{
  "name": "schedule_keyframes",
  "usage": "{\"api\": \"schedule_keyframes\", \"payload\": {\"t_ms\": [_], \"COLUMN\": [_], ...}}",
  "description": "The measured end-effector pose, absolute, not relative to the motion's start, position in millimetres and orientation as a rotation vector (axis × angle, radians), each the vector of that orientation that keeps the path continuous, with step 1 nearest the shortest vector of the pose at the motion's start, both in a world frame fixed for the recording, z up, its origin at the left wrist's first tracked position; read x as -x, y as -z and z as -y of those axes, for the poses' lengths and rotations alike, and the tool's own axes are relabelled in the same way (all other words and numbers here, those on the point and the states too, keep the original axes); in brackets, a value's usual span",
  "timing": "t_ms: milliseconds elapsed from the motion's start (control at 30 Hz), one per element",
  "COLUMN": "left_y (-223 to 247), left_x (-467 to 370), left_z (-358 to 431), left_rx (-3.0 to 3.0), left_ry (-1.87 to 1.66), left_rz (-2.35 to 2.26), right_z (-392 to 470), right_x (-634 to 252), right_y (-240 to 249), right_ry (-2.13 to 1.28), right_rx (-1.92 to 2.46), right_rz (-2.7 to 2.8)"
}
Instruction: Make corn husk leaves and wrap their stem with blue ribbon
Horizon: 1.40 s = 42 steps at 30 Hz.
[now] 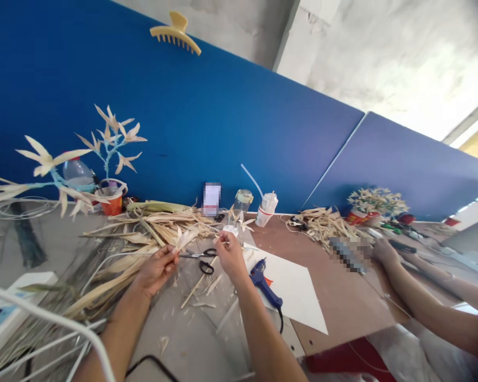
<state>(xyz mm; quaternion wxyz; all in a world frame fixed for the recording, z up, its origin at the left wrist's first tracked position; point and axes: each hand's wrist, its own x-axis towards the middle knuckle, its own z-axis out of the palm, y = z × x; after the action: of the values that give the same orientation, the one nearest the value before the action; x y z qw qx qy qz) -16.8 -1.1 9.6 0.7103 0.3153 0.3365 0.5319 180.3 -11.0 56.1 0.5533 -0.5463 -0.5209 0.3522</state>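
- Head view, nearest: the person's two hands are raised over the table (pixel 191 339); the left hand (pixel 161 268) pinches one pale husk flower (pixel 186 239) by its lower end, near the scissors
- The right hand (pixel 231 254) has its fingers bent toward the thumb; whether they close on anything, I cannot tell
- The step in hand looks like shaping or joining petals; the next move seems to call for a light, steady pinch at the flower's lower end
- Between the hands lies one pair of black-handled scissors (pixel 201 255); to the right, one blue glue gun (pixel 265 286) rests on one white sheet (pixel 302 297)
- Left and behind, dry husks (pixel 159 220), too tangled to count
- Well to the right, two forearms of one co-worker (pixel 418 302)
- Farther back, near the blue partition (pixel 191 122): one phone (pixel 212 199), one lidded bottle (pixel 243 200), one white cup (pixel 265 212) with a straw
- At the left, two blue-wrapped flower stems, one above a red pot (pixel 112 206)
- Atop the partition, one yellow claw clip (pixel 177 35)
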Motion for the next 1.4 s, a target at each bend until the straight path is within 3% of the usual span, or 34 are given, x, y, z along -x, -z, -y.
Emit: {"api": "schedule_keyframes", "payload": {"t_ms": [233, 400, 733, 933, 1167, 1400], "left_y": [-9.6, -8.9, -5.5, -4.8, -4.3, -3.3], "left_x": [14.5, 13.8, 9.7, 9.5, 10.7, 12.0], "left_z": [3.0, 2.2, 3.6, 3.8, 3.4, 2.7], "left_rx": [-0.64, -0.641, -0.634, -0.603, -0.542, -0.537], "left_ry": [-1.224, -1.2, -1.128, -1.151, -1.162, -1.161], "left_rz": [-0.694, -0.636, -0.587, -0.556, -0.543, -0.558], "right_z": [65.1, 98.8, 94.9, 92.3, 98.4, 93.8], "right_x": [-249.8, -306.6, -303.1, -322.2, -334.0, -279.6], "right_y": [-90.5, -59.7, -24.1, -17.1, -45.6, -59.6], "right_ry": [-0.763, -0.356, -0.272, -0.333, -0.996, -1.34], "right_rx": [1.444, 2.038, 2.352, 2.01, 1.221, 0.868], "right_rz": [1.488, 1.726, 1.927, 1.76, 1.01, 1.18]}}
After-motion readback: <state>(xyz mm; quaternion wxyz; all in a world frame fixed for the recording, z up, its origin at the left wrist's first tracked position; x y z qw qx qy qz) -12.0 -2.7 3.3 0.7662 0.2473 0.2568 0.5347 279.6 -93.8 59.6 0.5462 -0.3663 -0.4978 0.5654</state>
